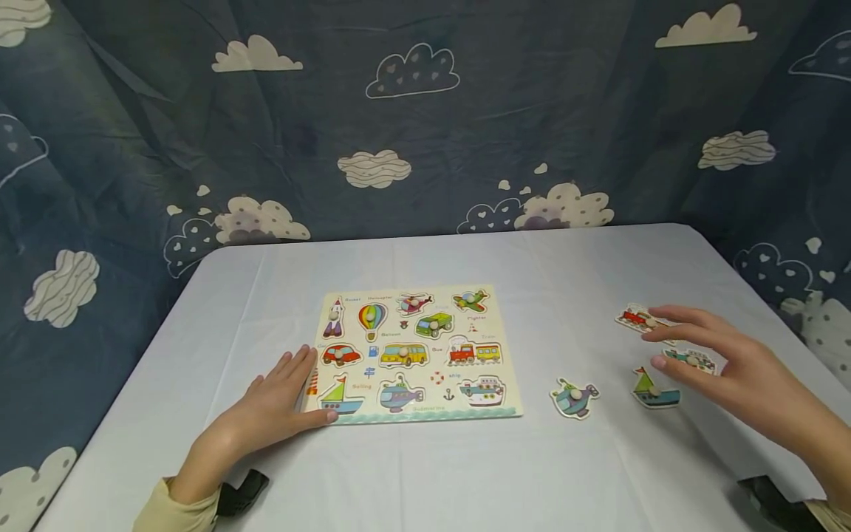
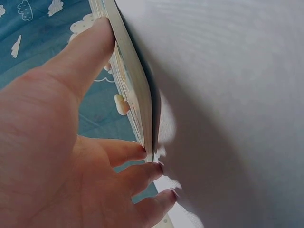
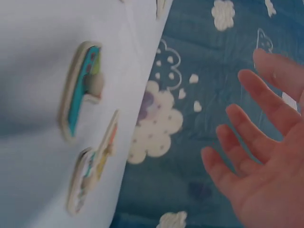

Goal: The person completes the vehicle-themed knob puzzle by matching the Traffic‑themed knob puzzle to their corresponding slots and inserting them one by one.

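Puzzle board (image 1: 439, 362) on white table (image 1: 465, 473).
Left hand (image 1: 271, 405), fingers spread, touching the board's eight-o'clock corner; right hand (image 1: 741, 362), fingers parted, near train piece (image 1: 634, 318), part-hidden piece (image 1: 691, 360) and sailboat piece (image 1: 654, 396) at three o'clock; submarine piece (image 1: 575, 400) closer in.

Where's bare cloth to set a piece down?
The white tablecloth is bare between the cream rectangular picture board and the cloth's far edge, and nearside of the board, right of the left hand. It's crowded around the right hand, beside the red train piece, teal-and-white ship piece and green-sailed boat piece.
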A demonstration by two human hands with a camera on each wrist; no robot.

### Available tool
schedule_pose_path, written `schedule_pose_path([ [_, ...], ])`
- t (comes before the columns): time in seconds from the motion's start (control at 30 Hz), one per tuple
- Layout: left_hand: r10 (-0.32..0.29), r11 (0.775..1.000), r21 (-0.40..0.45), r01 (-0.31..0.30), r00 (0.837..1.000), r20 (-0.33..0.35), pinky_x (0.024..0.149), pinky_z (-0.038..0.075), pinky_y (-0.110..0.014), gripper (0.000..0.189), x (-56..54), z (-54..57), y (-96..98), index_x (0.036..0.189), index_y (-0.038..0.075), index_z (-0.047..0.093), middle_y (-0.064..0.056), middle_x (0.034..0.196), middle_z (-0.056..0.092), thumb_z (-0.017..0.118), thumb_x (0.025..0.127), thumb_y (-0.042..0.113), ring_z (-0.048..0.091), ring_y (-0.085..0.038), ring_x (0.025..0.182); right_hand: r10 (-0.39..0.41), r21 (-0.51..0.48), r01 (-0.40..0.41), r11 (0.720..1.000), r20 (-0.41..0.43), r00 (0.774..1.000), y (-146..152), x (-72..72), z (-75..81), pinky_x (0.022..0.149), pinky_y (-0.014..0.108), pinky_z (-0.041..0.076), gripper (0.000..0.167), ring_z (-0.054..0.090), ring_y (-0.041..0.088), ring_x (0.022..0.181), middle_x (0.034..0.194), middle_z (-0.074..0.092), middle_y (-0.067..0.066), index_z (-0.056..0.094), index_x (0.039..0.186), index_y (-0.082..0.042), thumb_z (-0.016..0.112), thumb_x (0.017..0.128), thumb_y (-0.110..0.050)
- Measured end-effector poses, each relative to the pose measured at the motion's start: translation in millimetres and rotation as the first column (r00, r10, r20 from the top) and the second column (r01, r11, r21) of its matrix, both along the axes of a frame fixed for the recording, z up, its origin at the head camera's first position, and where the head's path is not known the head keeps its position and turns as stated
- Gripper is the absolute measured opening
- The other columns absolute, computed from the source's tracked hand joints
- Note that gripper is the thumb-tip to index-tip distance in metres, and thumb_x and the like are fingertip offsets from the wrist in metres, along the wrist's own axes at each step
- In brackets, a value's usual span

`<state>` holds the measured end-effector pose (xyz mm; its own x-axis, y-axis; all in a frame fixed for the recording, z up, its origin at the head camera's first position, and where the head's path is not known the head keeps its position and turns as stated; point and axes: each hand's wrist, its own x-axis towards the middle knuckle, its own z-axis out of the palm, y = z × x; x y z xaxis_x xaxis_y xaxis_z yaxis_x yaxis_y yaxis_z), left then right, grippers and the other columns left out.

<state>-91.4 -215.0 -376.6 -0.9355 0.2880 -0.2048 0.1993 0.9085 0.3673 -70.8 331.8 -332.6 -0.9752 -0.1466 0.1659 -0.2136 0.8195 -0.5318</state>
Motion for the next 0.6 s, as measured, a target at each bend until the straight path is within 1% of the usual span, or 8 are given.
schedule_pose_path([
  [0.1,-0.001,1.000,0.003,0.001,1.000,0.004,0.103,0.019,-0.074,0.111,-0.2,-0.4,0.5,0.154,-0.004,0.023,-0.024,0.158,0.023,0.067,0.080,0.067,0.017,-0.047,0.144,-0.069,-0.021,0.068,0.997,-0.016,0.998,6.3,9.3,-9.6,0.095,0.079,0.021,0.036,0.026,0.050,0.134,0.148,0.037,0.019,0.067,0.119,-0.009,0.076,0.088,-0.025],
  [0.13,0.000,1.000,0.001,0.000,1.000,0.007,0.104,0.019,-0.073,0.111,-0.3,-0.6,0.6,0.154,-0.003,0.023,-0.024,0.158,0.023,0.067,0.080,0.067,0.017,-0.046,0.144,-0.082,-0.029,0.081,0.996,-0.025,0.996,8.4,12.4,-13.5,0.100,0.077,0.017,0.035,0.026,0.048,0.134,0.147,0.037,0.019,0.067,0.119,-0.009,0.076,0.088,-0.024],
  [0.2,0.005,1.000,-0.002,-0.004,1.000,0.011,0.104,0.019,-0.073,0.111,-0.3,-0.6,0.7,0.154,-0.003,0.023,-0.024,0.158,0.022,0.067,0.080,0.067,0.017,-0.047,0.144,-0.101,-0.035,0.100,0.994,-0.033,0.994,12.1,17.7,-21.1,0.103,0.075,0.014,0.035,0.024,0.048,0.135,0.147,0.038,0.020,0.067,0.118,-0.009,0.076,0.088,-0.024],
  [0.33,0.005,1.000,-0.008,-0.005,1.000,0.006,0.104,0.019,-0.074,0.111,-0.3,-0.3,0.7,0.154,-0.003,0.023,-0.024,0.158,0.022,0.068,0.080,0.067,0.017,-0.047,0.144,-0.120,-0.044,0.118,0.992,-0.052,0.991,17.6,23.6,-33.9,0.106,0.073,0.011,0.035,0.024,0.050,0.135,0.145,0.038,0.022,0.067,0.117,-0.006,0.077,0.087,-0.022],
  [0.37,0.004,1.000,-0.008,-0.004,1.000,0.003,0.103,0.019,-0.074,0.111,-0.2,-0.2,0.7,0.154,-0.004,0.023,-0.024,0.158,0.023,0.068,0.080,0.067,0.018,-0.048,0.143,-0.125,-0.043,0.122,0.992,-0.056,0.991,18.7,24.1,-35.9,0.105,0.074,0.010,0.035,0.023,0.051,0.135,0.145,0.038,0.023,0.067,0.117,-0.006,0.077,0.087,-0.021],
  [0.43,0.001,1.000,-0.008,-0.001,1.000,0.000,0.103,0.020,-0.074,0.111,-0.2,-0.2,0.7,0.154,-0.004,0.023,-0.025,0.158,0.023,0.067,0.080,0.067,0.018,-0.048,0.143,-0.133,-0.043,0.130,0.991,-0.066,0.989,20.7,24.7,-38.9,0.106,0.073,0.008,0.035,0.023,0.052,0.136,0.144,0.038,0.024,0.068,0.116,-0.004,0.078,0.087,-0.019],
  [0.53,0.006,1.000,-0.010,-0.006,1.000,0.005,0.103,0.019,-0.074,0.112,-0.1,-0.4,0.9,0.154,-0.004,0.023,-0.025,0.158,0.023,0.068,0.080,0.067,0.018,-0.049,0.143,-0.147,-0.039,0.145,0.989,-0.051,0.988,22.4,24.8,-41.1,0.107,0.073,0.005,0.035,0.021,0.052,0.136,0.145,0.038,0.024,0.068,0.117,-0.005,0.077,0.087,-0.021],
  [0.6,0.010,1.000,-0.012,-0.010,1.000,0.009,0.103,0.019,-0.074,0.112,-0.3,-0.5,1.0,0.154,-0.004,0.023,-0.025,0.158,0.022,0.068,0.079,0.067,0.018,-0.048,0.143,-0.149,-0.037,0.147,0.988,-0.033,0.988,23.2,24.6,-42.1,0.107,0.073,0.006,0.036,0.021,0.052,0.135,0.145,0.038,0.024,0.068,0.117,-0.005,0.077,0.087,-0.022],
])
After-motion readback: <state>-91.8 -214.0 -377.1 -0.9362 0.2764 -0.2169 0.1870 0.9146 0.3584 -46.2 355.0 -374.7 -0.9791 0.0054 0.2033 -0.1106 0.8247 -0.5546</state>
